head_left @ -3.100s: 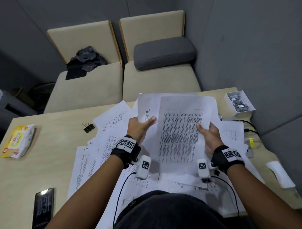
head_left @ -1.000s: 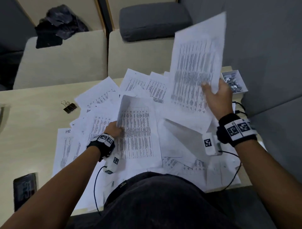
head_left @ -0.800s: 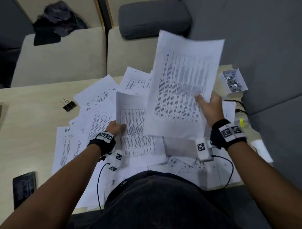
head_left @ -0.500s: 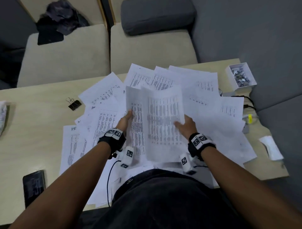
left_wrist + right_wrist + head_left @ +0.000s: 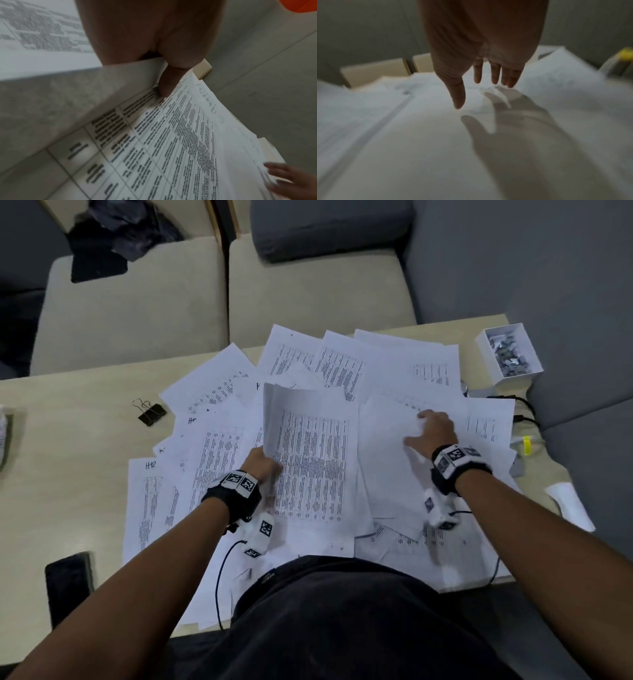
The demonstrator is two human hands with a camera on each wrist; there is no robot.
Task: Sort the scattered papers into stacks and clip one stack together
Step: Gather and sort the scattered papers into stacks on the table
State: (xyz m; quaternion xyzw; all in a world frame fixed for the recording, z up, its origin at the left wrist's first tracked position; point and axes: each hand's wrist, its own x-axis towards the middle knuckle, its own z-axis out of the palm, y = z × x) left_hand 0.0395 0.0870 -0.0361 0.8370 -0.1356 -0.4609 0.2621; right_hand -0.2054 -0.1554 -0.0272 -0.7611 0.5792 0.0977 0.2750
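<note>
So the whole tabletop (image 5: 68, 419) is basically buried in loose papers (image 5: 404, 361), printed tables all over them, fanned out every which way. Using the black binder clip (image 5: 150, 414) as the marker: it sits on bare wood just beside the left edge of the mess, not touching any sheet as far as I can see.

A good way to the right of the clip, the left hand (image 5: 262, 463) has a small stack (image 5: 310, 460) pinched by its left edge, thumb on top, the other fingers tucked underneath. The far end of the stack curls up off the pile.

Further right again, the right hand (image 5: 430, 433) is spread wide and flat, fingers straight, holding nothing. It's low over a mostly blank sheet (image 5: 387, 460); the wrist view is blurry, so I can't tell if the fingertips actually touch the paper.

Way across from the clip, at the far right corner, there's a little white box (image 5: 507, 354) of small metal bits. Near side from the clip, a dark phone (image 5: 68, 580) lies flat by the table edge.
</note>
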